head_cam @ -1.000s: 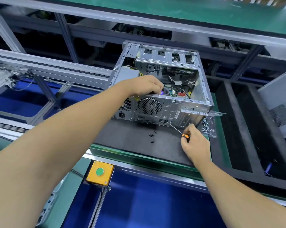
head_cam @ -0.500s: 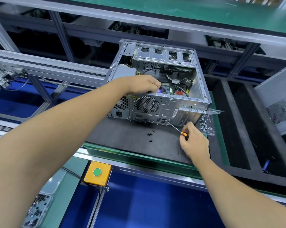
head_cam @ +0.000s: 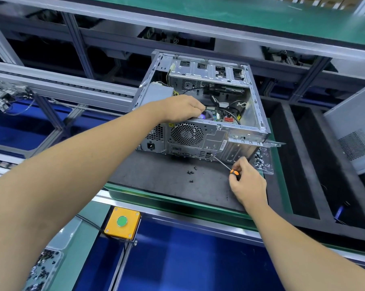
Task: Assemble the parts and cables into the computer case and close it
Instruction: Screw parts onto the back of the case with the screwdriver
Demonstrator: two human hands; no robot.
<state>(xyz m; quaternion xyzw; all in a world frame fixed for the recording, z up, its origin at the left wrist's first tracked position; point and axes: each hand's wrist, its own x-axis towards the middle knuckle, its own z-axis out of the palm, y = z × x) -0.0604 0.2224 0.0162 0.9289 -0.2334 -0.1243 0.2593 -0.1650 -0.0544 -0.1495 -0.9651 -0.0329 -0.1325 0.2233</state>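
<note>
Black foam mat (head_cam: pixel 156 179): open computer case (head_cam: pixel 200 114); left hand (head_cam: pixel 182 108) gripping its rear edge; right hand (head_cam: pixel 247 182) pinching screwdriver (head_cam: pixel 222 164).

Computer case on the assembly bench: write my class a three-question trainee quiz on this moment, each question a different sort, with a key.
1. True or false: the computer case has its side panel fitted.
2. Which hand grips the screwdriver? A) left hand B) right hand
3. Fill in: loose black screws lie on the dark ____ in front of the case.

Key: 1 false, the side is open and the cables show. 2 B; its tip meets the rear panel near the ports. 3 mat.
</note>
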